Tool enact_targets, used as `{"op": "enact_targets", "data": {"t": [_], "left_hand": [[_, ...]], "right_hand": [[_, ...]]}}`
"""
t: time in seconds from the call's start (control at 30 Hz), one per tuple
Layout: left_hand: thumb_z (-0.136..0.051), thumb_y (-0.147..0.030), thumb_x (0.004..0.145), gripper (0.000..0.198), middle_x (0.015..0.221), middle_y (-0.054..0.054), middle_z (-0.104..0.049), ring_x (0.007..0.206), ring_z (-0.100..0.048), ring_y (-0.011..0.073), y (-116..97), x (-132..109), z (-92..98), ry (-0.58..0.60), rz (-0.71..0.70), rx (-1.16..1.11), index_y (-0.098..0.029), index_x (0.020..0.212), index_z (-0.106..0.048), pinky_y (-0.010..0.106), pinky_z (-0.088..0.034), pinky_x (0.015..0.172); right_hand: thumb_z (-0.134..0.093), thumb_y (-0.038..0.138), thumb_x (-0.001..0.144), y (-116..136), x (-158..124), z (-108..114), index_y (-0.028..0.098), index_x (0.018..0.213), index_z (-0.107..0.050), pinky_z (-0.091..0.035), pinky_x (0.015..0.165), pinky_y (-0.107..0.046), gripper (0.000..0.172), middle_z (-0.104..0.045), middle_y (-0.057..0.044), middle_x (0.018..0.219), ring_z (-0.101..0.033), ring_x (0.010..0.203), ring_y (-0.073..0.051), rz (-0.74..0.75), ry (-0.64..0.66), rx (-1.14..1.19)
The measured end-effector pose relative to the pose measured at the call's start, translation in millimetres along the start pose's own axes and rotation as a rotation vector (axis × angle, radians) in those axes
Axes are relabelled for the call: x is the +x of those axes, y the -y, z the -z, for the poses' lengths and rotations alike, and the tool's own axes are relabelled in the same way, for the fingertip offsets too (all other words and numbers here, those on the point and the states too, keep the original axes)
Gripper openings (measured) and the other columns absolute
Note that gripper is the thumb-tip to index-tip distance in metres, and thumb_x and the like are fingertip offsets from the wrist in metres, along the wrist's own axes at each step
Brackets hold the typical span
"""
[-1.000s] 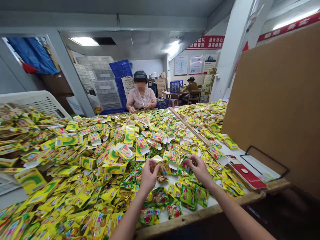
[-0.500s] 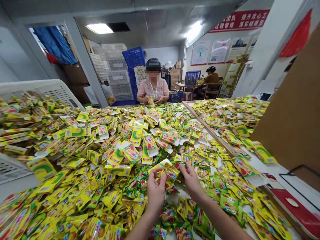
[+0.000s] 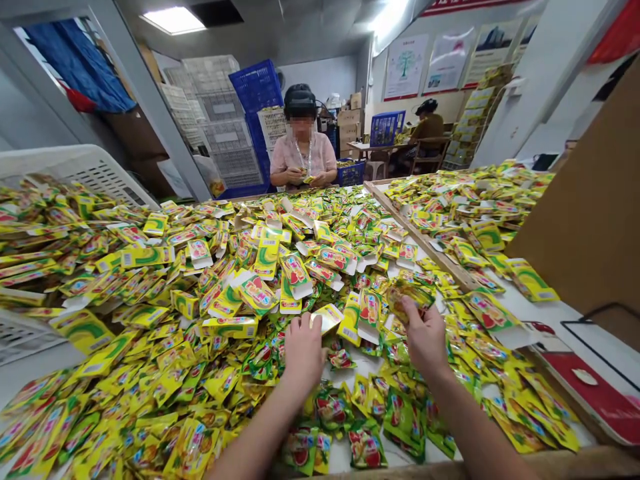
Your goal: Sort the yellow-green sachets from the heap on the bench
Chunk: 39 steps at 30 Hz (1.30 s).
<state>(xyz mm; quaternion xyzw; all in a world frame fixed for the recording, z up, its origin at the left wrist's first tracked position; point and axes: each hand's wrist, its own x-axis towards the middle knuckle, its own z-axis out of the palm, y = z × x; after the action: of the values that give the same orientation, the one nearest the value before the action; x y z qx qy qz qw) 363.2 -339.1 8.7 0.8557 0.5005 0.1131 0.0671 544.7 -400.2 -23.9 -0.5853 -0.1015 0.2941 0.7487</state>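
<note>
My left hand (image 3: 304, 348) is closed, its fingers curled over the near end of a small yellow carton (image 3: 330, 319) with a pale flap. To the right, my right hand (image 3: 427, 339) pinches a shiny yellow-green sachet (image 3: 406, 299) between thumb and fingers; whether it is one or more I cannot tell. Between the hands stand two upright yellow cartons, one with an open flap (image 3: 369, 315). Green sachets with red fruit print (image 3: 334, 408) lie below my hands on the white table. Yellow sachets (image 3: 200, 387) spread thickly to the left.
Cartons (image 3: 260, 293) are heaped across the middle. A wooden divider (image 3: 425, 240) separates another heap at right. A white crate (image 3: 105, 167) spills cartons at left. A cardboard sheet (image 3: 585, 213) and a red-and-white object (image 3: 590, 380) are at right. A co-worker (image 3: 303, 157) sits opposite, holding small packets.
My hands have moved apart. The right hand has gone right and up with the sachet, while the left hand has turned palm down over the carton. The view has tilted downward.
</note>
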Motion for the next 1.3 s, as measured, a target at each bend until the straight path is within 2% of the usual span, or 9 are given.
{"op": "enact_targets", "data": {"t": [0.17,0.3,0.47,0.57,0.67,0.8,0.97,1.1,1.3], "left_hand": [[-0.049,-0.012,0.083,0.030,0.110,0.010,-0.061,0.098,-0.061,0.0227,13,19,23.2,0.043,-0.045,-0.115,-0.019,0.112,-0.053,0.035,-0.047,0.084],[-0.043,-0.033,0.091,0.030,0.108,0.007,-0.064,0.097,-0.062,0.0207,6,3,36.1,0.023,-0.012,-0.636,-0.021,0.119,-0.043,0.033,-0.048,0.083],[-0.065,-0.047,0.073,0.050,0.088,0.001,-0.063,0.077,-0.062,0.0177,-4,-17,25.8,-0.008,-0.054,-0.963,-0.021,0.109,-0.042,0.027,-0.048,0.067],[-0.082,-0.041,0.053,0.075,0.081,-0.002,-0.062,0.071,-0.060,0.0180,-1,-20,18.5,0.030,-0.098,-0.851,-0.023,0.112,-0.041,0.026,-0.045,0.062],[-0.071,-0.036,0.070,0.050,0.089,0.002,-0.065,0.079,-0.062,0.0204,2,-22,19.1,0.069,-0.079,-0.653,-0.023,0.110,-0.045,0.029,-0.046,0.069],[-0.049,-0.035,0.085,0.027,0.096,0.005,-0.066,0.083,-0.063,0.0192,0,-29,23.9,0.024,-0.053,-0.690,-0.022,0.108,-0.044,0.031,-0.048,0.072],[-0.073,-0.046,0.058,0.061,0.090,0.005,-0.067,0.081,-0.066,0.0277,-3,-35,22.7,-0.103,0.099,-0.409,-0.023,0.106,-0.042,0.036,-0.050,0.068],[-0.066,-0.041,0.065,0.048,0.080,0.001,-0.067,0.071,-0.067,0.0231,5,-33,26.1,-0.134,0.017,-0.387,-0.025,0.103,-0.041,0.031,-0.048,0.061],[-0.066,-0.031,0.062,0.048,0.075,-0.003,-0.063,0.063,-0.064,0.0190,9,-35,30.4,-0.170,-0.110,-0.498,-0.026,0.101,-0.040,0.028,-0.048,0.059]], "right_hand": [[-0.077,0.047,0.058,2,8,1,0.017,0.077,-0.058,-0.053,0.067,-0.031,0.041,-0.068,-0.001,0.072,-0.064,0.069,-0.017,0.025,0.060,0.001],[-0.077,0.042,0.061,26,-16,-7,0.017,0.084,-0.060,-0.055,0.072,-0.033,0.038,-0.071,-0.004,0.083,-0.066,0.076,-0.018,0.121,0.162,0.029],[-0.070,0.034,0.075,60,-41,-14,0.020,0.093,-0.060,-0.057,0.075,-0.033,0.025,-0.070,-0.005,0.088,-0.067,0.079,-0.018,0.371,0.406,-0.033],[-0.065,0.032,0.079,64,-39,-19,0.020,0.095,-0.059,-0.056,0.072,-0.031,0.020,-0.069,-0.004,0.087,-0.066,0.077,-0.017,0.392,0.571,-0.196],[-0.062,0.032,0.082,59,-33,-24,0.019,0.095,-0.059,-0.054,0.072,-0.032,0.019,-0.068,-0.005,0.086,-0.065,0.079,-0.018,0.382,0.707,-0.328],[-0.058,0.034,0.083,52,-35,-34,0.020,0.098,-0.055,-0.052,0.070,-0.032,0.021,-0.066,-0.005,0.087,-0.064,0.078,-0.019,0.431,0.643,-0.398],[-0.053,0.032,0.085,47,-48,-50,0.020,0.095,-0.054,-0.049,0.065,-0.030,0.016,-0.066,-0.004,0.082,-0.061,0.071,-0.017,0.489,0.683,-0.509],[-0.054,0.033,0.084,58,-46,-54,0.019,0.094,-0.056,-0.047,0.063,-0.027,0.017,-0.066,-0.004,0.081,-0.059,0.069,-0.016,0.546,0.661,-0.491],[-0.054,0.023,0.080,90,-37,-48,0.019,0.079,-0.063,-0.043,0.061,-0.024,0.010,-0.065,0.000,0.072,-0.055,0.065,-0.013,0.555,0.998,-0.722]]}}
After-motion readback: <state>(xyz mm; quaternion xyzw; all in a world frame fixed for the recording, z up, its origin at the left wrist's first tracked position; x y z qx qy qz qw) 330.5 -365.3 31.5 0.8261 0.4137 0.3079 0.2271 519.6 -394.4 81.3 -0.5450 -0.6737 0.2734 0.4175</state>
